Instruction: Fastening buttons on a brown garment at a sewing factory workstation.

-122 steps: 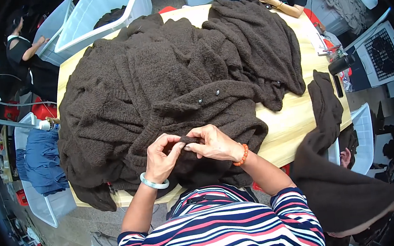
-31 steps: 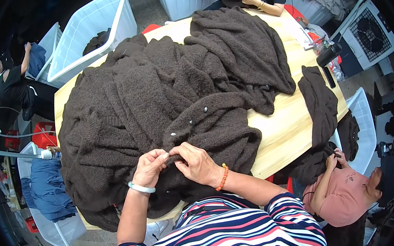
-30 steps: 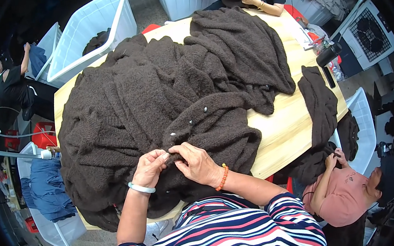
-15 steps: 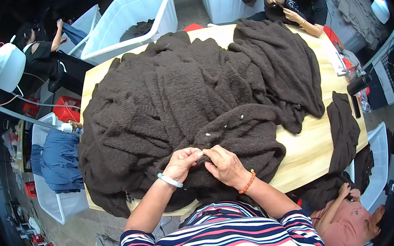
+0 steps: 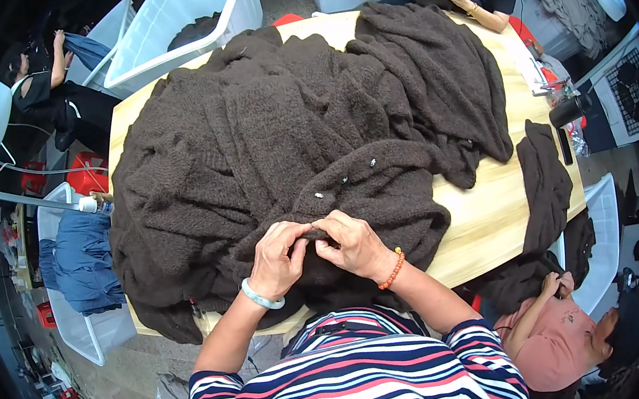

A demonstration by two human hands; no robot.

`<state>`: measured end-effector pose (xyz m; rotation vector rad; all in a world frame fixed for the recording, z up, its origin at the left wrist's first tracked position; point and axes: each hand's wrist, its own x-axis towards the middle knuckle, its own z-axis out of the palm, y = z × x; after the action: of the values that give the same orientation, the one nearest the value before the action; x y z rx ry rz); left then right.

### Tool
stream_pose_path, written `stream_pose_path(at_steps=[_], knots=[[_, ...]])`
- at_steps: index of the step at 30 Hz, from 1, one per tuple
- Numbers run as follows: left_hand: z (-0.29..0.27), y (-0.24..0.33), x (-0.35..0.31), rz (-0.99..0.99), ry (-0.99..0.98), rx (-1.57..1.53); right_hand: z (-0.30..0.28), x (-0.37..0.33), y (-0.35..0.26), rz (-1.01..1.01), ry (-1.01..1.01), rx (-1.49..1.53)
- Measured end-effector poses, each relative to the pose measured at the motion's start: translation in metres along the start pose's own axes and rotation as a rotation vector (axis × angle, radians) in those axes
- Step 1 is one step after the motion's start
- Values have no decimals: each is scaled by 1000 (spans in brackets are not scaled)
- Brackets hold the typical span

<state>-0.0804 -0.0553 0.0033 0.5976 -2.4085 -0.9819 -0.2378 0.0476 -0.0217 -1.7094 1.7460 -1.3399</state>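
A large heap of dark brown knitted fabric [image 5: 281,118] covers most of a pale wooden table [image 5: 476,223]. At its near edge my left hand [image 5: 278,253] pinches a fold of the knit, thumb and fingers closed on it. Close beside it, my right hand [image 5: 351,246] grips the same fold, with the fingertips of both hands nearly meeting. Just beyond my hands, a few small shiny pieces [image 5: 345,180] sit in a row along a rolled edge of the knit. What lies between my fingertips is too small to make out.
White bins [image 5: 188,35] stand past the far edge; another bin with blue garments [image 5: 87,260] is at the left. A narrow brown piece [image 5: 545,185] lies on the table's right side near a dark phone [image 5: 565,146]. Co-workers sit at far left, far right and near right [image 5: 553,346].
My head view has shifted, so the scene sits higher and slightly left. My hands stay at the fabric edge; the left thumb has moved down, and both hands now grip the fold.
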Motion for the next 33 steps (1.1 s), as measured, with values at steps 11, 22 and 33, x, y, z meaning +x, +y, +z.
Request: stream_pose_path(at_steps=[11, 22, 33], knots=[[10, -12, -7, -501, -85, -504, -2, -5, 6, 135, -119, 130], [18, -7, -6, -588, 10, -569, 5, -12, -1, 293, -36, 278], [6, -1, 3, -174, -17, -196, 10, -10, 4, 102, 45, 130]])
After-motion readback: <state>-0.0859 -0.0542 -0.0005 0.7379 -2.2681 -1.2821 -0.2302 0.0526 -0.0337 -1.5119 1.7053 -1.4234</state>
